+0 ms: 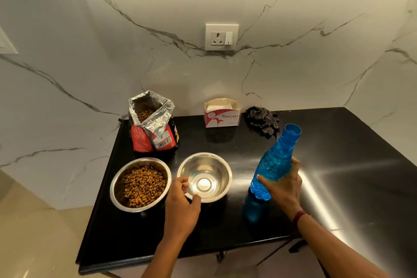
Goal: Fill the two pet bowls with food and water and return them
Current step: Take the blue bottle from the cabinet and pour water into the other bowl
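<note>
The left hand (182,201) reaches in over the front edge of the black counter (338,176). Its thumb and curled fingers grip the near-left rim of the steel bowl (206,176), whose inside shows bare metal and a bright spot of glare. To the right, the right hand (285,185), with a red thread (299,215) at the wrist, is wrapped around the lower body of the blue bottle (274,162). The bottle is tilted, its open mouth leaning away and to the right. Whether its base touches the counter cannot be told.

Just left of the steel bowl, with a small gap between them, stands the kibble bowl (140,184), filled with brown pellets and sitting close to the counter's left edge. Behind it the food bag (153,133) stands open, foil lining folded back and kibble showing inside. It bears a barcode label, but the print is too small to read.

Further back, near the wall, a white and red carton (222,114) reads "ORIGAMI", and a dark checked cloth (262,122) lies crumpled beside it. The widest run of open counter lies right of the bottle, out to the right edge. A socket plate (222,37) sits on the marble wall (112,52) above.
</note>
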